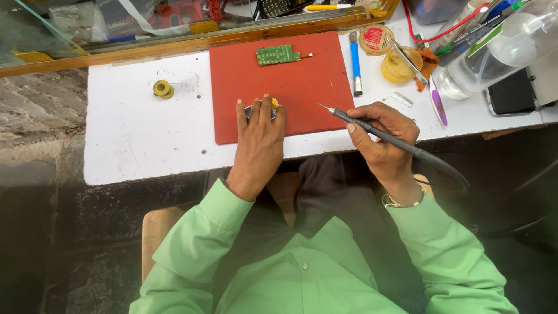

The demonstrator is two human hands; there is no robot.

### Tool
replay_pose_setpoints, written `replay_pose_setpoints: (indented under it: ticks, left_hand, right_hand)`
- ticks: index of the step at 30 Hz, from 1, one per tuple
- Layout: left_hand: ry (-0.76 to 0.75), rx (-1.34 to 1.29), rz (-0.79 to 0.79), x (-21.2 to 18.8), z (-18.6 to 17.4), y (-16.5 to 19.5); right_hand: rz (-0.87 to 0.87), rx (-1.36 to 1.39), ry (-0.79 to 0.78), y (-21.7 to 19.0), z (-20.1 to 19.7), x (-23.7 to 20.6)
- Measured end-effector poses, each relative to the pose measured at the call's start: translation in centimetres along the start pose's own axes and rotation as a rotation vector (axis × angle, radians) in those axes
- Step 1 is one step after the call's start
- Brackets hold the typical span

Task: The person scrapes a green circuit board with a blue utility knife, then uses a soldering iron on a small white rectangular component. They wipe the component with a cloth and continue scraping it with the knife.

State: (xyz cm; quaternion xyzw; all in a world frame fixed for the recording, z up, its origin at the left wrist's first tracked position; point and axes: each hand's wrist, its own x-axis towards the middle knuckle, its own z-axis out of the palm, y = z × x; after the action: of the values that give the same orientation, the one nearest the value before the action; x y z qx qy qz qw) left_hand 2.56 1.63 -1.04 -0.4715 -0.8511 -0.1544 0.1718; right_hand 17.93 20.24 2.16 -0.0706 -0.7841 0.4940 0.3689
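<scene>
We see a white surface (145, 139) with rough stone to its left and a wooden ledge behind it. Going rightward: one yellow solder spool (163, 88), one red mat (302, 75) bearing one green circuit board (277, 54), and one blue-handled tool (355, 64). Our left hand (260, 136) presses flat on one small part (260, 109) at the mat's near edge, fingers spread. Our right hand (383, 136) is closed around one soldering iron (372, 129), tip over the mat. Two round tins (401, 64) and one clear bottle (494, 52) stand far right.
</scene>
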Motion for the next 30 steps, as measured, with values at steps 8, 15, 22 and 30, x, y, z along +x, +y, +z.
replay_pose_setpoints:
  ticks: [8, 15, 22, 30]
  left_hand:
    - [0.104, -0.295, 0.0, 0.0, -1.1, -1.8]
    - [0.109, -0.456, 0.179, 0.7, -2.9, -4.3]
    - [0.071, -0.377, 0.219, 1.2, -3.7, -4.1]
    - [0.074, -0.366, 0.229, 1.1, -3.6, -4.1]
  right_hand:
    - [-0.02, 0.088, -0.035, 0.5, 0.6, -0.2]
    - [0.024, 0.11, -0.078, 1.3, 2.0, -0.4]
    - [0.083, 0.087, -0.121, 1.3, 4.5, 0.9]
    - [-0.002, -0.08, -0.159, 1.2, 6.2, 2.9]
